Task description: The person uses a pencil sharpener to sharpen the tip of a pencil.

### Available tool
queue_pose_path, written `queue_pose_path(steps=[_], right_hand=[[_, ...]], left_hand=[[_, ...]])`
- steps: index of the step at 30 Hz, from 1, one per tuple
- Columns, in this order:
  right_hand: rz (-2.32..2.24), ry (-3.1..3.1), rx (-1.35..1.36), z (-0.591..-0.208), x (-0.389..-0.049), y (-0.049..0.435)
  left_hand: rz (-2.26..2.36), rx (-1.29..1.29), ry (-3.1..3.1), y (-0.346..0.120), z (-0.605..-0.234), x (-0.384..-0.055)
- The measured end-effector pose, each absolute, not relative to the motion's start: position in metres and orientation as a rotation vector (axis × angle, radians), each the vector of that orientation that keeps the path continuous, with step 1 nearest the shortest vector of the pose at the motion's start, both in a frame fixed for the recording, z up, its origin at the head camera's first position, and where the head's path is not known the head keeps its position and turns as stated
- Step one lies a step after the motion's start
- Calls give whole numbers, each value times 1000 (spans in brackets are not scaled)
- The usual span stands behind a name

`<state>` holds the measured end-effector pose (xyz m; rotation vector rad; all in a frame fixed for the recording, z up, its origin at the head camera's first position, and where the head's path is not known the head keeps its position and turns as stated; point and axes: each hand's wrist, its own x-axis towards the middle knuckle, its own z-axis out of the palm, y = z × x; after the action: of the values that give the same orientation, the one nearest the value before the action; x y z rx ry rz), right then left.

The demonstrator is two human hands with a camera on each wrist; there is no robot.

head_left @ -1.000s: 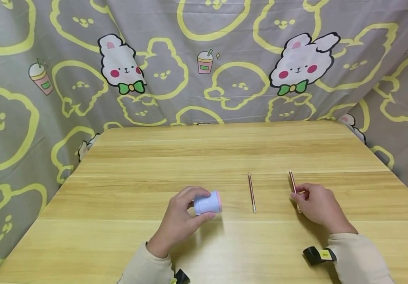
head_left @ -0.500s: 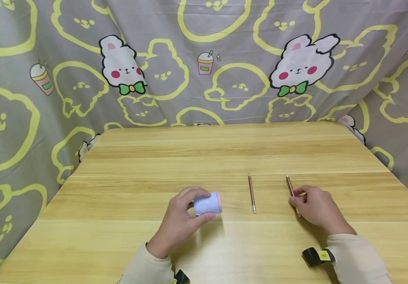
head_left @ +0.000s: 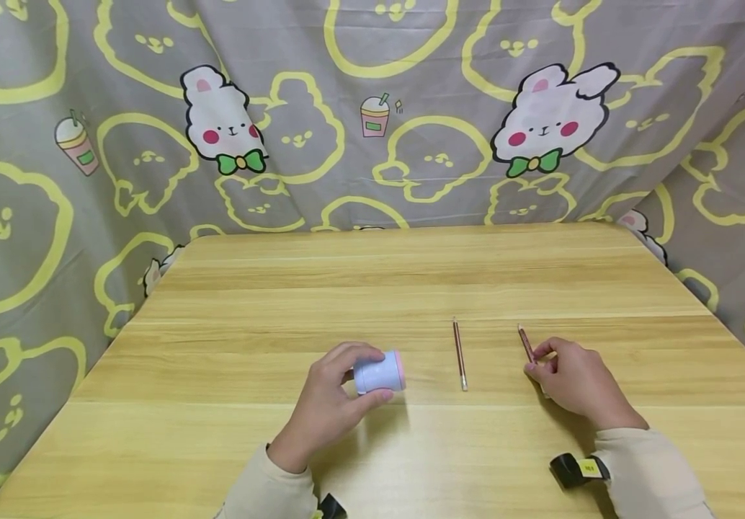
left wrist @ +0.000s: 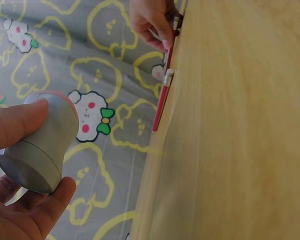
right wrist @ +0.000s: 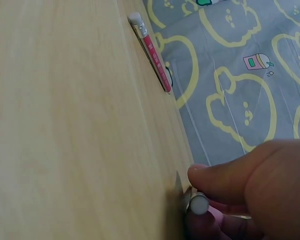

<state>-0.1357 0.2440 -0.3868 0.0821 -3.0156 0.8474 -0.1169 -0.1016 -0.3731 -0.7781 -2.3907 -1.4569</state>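
Observation:
My left hand [head_left: 328, 400] holds a small light-blue cylinder [head_left: 377, 373] on its side, thumb below and fingers over the top. Its pink end faces right; in the left wrist view the cylinder [left wrist: 50, 135] looks waisted and greyish. To the right, thumb and fingers of my right hand [head_left: 576, 378] pinch a dark-red pencil [head_left: 525, 340], its point directed away from me. The white eraser of that pencil [right wrist: 199, 205] faces the right wrist camera. Between the hands a second red pencil [head_left: 460, 353] lies on the table, eraser end [right wrist: 136, 20] toward me.
The light wooden table [head_left: 269, 288] reaches back to a grey curtain [head_left: 320, 166] with yellow outlines and white rabbits. More curtain hangs along the left and right sides. Black wrist cameras are strapped under both beige sleeves [head_left: 648, 468].
My right hand has drawn its pencil slightly left and toward me, and less of the pencil shows past the fingers. The left hand, cylinder and lying pencil have stayed in place.

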Motion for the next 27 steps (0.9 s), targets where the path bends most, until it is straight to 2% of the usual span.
queue_pose_path(steps=[21, 27], right_hand=[[858, -2844, 85, -380, -131, 232], [1004, -2752, 255, -378, -125, 212]], left_hand=[[-1440, -764, -2405, -101, -371, -116], [-1441, -757, -2409, -101, -371, -115]])
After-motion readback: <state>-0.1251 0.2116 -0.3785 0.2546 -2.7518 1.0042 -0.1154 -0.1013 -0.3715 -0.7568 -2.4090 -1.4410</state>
